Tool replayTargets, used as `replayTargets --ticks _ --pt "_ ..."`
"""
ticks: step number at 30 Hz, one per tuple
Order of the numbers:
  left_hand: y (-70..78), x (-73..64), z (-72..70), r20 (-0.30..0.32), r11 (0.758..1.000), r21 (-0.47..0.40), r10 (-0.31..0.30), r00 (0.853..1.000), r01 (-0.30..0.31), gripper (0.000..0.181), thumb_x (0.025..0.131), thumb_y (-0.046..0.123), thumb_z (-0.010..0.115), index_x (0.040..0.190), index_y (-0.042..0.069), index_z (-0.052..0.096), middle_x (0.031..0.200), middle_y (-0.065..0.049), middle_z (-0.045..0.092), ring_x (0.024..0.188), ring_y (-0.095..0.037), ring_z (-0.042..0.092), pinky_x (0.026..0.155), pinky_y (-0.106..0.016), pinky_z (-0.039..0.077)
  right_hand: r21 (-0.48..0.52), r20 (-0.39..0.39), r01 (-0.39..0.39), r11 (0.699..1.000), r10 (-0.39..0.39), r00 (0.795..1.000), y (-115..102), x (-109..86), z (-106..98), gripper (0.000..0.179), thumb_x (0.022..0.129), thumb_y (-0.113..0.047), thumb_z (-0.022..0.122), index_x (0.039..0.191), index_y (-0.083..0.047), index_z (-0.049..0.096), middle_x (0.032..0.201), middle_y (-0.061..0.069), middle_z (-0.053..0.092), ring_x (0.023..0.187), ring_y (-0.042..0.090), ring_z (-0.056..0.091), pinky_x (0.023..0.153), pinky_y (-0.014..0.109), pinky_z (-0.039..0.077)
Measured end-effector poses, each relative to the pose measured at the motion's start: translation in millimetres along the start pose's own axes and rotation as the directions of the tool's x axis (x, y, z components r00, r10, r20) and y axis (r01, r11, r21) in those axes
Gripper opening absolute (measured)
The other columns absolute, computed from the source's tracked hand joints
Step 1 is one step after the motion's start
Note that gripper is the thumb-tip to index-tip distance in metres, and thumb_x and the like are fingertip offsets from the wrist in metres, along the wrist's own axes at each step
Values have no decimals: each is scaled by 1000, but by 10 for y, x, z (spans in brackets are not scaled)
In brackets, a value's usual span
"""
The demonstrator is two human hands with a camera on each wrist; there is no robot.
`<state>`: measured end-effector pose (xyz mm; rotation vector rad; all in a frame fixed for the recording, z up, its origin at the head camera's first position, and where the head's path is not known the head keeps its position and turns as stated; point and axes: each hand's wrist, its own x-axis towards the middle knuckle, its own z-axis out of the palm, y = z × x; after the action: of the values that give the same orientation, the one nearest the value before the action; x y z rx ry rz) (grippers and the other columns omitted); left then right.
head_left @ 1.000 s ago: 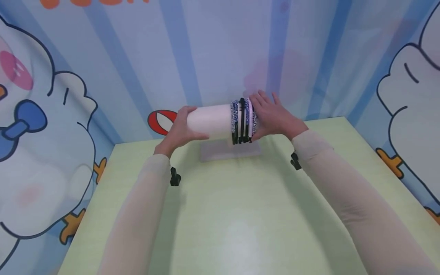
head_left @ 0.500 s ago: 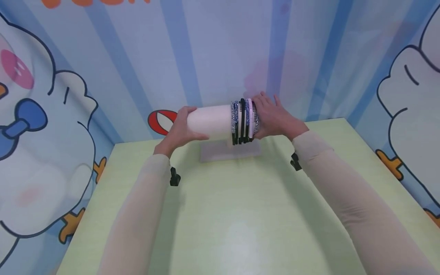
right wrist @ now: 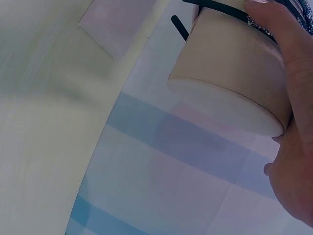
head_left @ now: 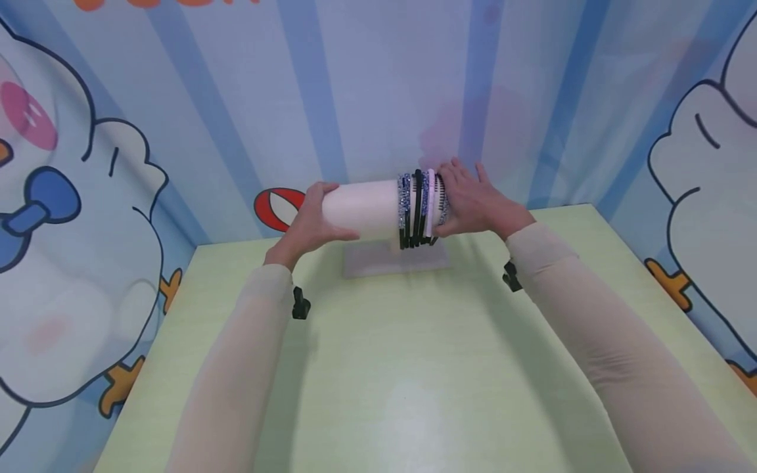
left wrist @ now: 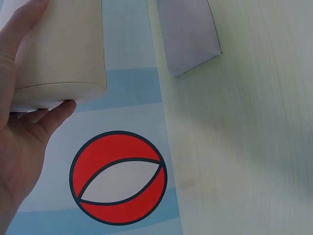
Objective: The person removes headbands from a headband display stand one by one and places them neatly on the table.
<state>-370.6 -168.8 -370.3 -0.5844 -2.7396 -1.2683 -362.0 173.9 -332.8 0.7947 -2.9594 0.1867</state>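
A white padded cylinder (head_left: 362, 209) lies level on a stand with a pale flat base (head_left: 378, 264). My left hand (head_left: 304, 226) grips its left end, thumb in front and fingers around the back and the end face. Several headbands (head_left: 418, 213), black, glittery and pale pink, sit side by side around the cylinder's right half. My right hand (head_left: 478, 205) holds the outermost one, a glittery silver headband (head_left: 445, 207) with a comb-toothed inner side. In the right wrist view, the thumb presses on a dark headband (right wrist: 222, 8) with sparkles, near the cylinder's bare right end.
The stand is near the back edge of a pale green table (head_left: 378, 368). A cartoon-printed curtain (head_left: 384, 85) with blue stripes rises right behind it and along both sides. Black camera mounts (head_left: 300, 304) sit at both wrists.
My right hand has shifted slightly to the right with the silver headband, widening the space between it and the pink one. The left hand stays in place.
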Motion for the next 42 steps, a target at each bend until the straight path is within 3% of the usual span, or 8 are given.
replayTargets --ticks 10,14,23,29,34,42 --pt "-5 -14 27 10 1000 -7 1 1000 -1 102 71 38 92 150 16 31 148 -4 35 129 -26 40 97 -54 47 -18 -2 8 1000 -8 1000 19 -14 26 117 69 -59 81 151 -2 18 155 25 25 150 40 9 114 68 0" --pt "-4 -18 28 6 1000 -5 1 1000 -1 103 70 39 92 150 17 31 148 -4 36 128 -26 40 96 -55 47 -17 3 10 1000 -10 1000 25 -15 22 119 70 -58 81 151 0 17 157 27 22 150 42 7 114 68 0" --pt "-6 -29 20 -5 1000 3 3 1000 -3 102 71 39 92 150 17 31 148 -4 36 128 -26 40 96 -54 47 -17 10 -30 999 30 999 86 -22 -11 116 70 -54 83 150 0 21 155 26 27 149 41 10 114 67 -2" --pt "-9 -29 17 3 1000 4 -2 1000 2 102 71 40 91 150 17 31 148 -4 35 128 -26 40 96 -54 47 -4 4 -14 1000 14 1000 120 -55 -15 121 70 -55 84 154 -1 16 156 26 25 148 42 13 113 67 -3" --pt "-2 -31 10 -2 1000 -6 15 1000 -15 103 71 40 91 151 16 31 148 -4 35 128 -26 40 96 -54 47 -19 -2 12 1000 -12 1000 112 -61 -40 114 70 -53 84 151 -2 23 152 22 31 145 40 21 113 69 0" --pt "1 -25 -7 -4 1000 -1 25 1000 -25 103 71 40 91 151 16 31 148 -5 35 128 -26 41 96 -54 47 -22 30 -29 999 30 999 160 -69 -84 115 70 -51 84 151 1 22 154 25 28 147 41 16 113 68 -3"
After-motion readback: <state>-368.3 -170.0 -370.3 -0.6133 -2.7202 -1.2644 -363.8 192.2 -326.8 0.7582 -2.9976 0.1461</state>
